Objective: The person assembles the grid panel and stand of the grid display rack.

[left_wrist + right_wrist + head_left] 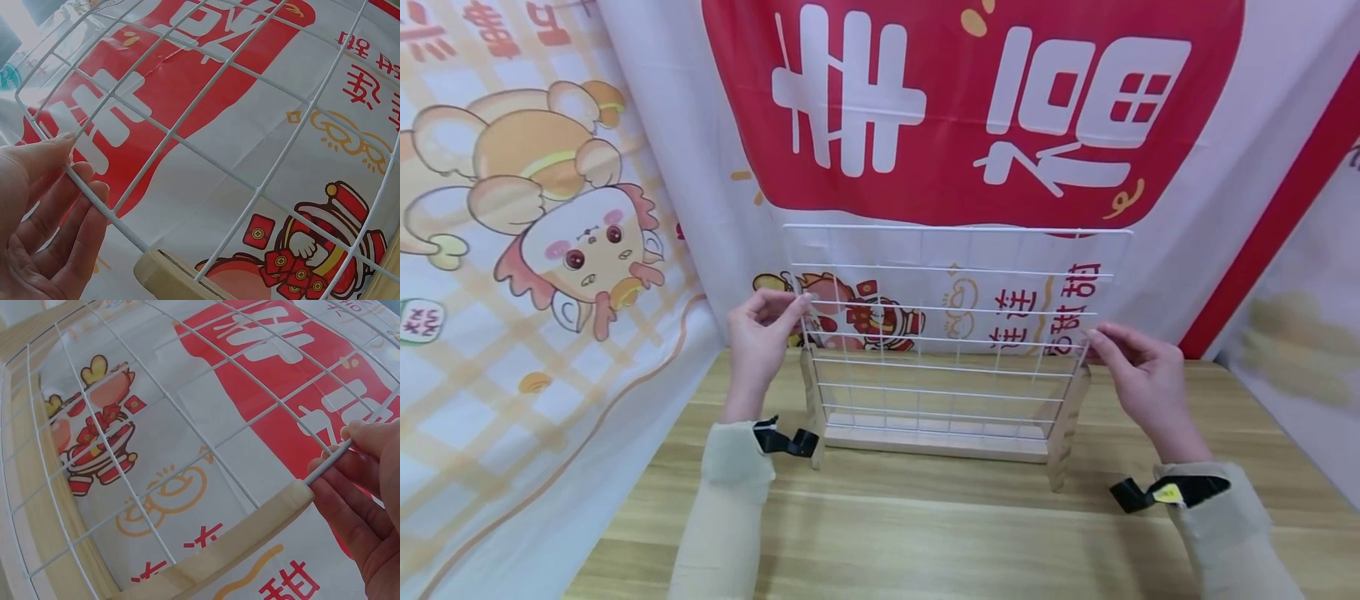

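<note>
A white wire grid panel (940,337) stands upright between two wooden side posts, with a wooden base bar (936,443) along its bottom. My left hand (762,337) pinches the grid's left edge wire between thumb and fingers, above the left post (812,400). At the opposite edge, my right hand (1142,367) pinches the right edge wire just above the right post (1066,425). In the left wrist view the thumb of the left hand (50,206) lies on the wire. The right wrist view has the right hand's (369,494) fingertips on the wire beside the post's rounded top.
The stand rests on a wood-grain table (925,533). Behind it hangs a white cloth with a large red printed patch (955,179). On the left is a checked cloth with a cartoon animal (580,242). Black straps with small camera mounts (786,439) circle both wrists.
</note>
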Demonstrator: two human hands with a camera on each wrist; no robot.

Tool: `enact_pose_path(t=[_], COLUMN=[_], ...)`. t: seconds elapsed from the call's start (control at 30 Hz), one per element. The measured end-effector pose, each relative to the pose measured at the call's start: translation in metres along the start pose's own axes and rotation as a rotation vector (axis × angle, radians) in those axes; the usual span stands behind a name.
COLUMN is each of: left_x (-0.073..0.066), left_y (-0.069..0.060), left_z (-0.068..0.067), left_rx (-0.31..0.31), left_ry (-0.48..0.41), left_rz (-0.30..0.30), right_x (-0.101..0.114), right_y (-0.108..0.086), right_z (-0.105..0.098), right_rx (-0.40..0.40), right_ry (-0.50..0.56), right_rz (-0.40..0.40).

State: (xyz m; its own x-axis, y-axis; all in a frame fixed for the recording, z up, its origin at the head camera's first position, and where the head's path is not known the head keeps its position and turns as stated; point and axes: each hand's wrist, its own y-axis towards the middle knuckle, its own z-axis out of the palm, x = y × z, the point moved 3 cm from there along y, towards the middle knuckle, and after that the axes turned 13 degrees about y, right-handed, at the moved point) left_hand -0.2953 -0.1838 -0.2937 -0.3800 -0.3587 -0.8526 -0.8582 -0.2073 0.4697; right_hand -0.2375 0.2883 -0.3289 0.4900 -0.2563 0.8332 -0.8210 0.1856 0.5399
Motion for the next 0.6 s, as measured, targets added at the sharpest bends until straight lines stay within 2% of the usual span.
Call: enact_pose_path(t=[0.37,0.6], left_x=[-0.0015,0.0003], left_y=[0.0004,0.0014], left_z=[-0.0041,-0.0059], left_rx=[0.011,0.017], left_ry=[0.009,0.049], left_rz=[0.017,0.025], right_x=[0.0022,0.0044], right_y=[-0.0019,-0.0043], right_z=[0.0002,0.0024], right_rx=[-0.003,-0.029], right_ry=[-0.022,-0.01], right_rz=[0.023,0.034])
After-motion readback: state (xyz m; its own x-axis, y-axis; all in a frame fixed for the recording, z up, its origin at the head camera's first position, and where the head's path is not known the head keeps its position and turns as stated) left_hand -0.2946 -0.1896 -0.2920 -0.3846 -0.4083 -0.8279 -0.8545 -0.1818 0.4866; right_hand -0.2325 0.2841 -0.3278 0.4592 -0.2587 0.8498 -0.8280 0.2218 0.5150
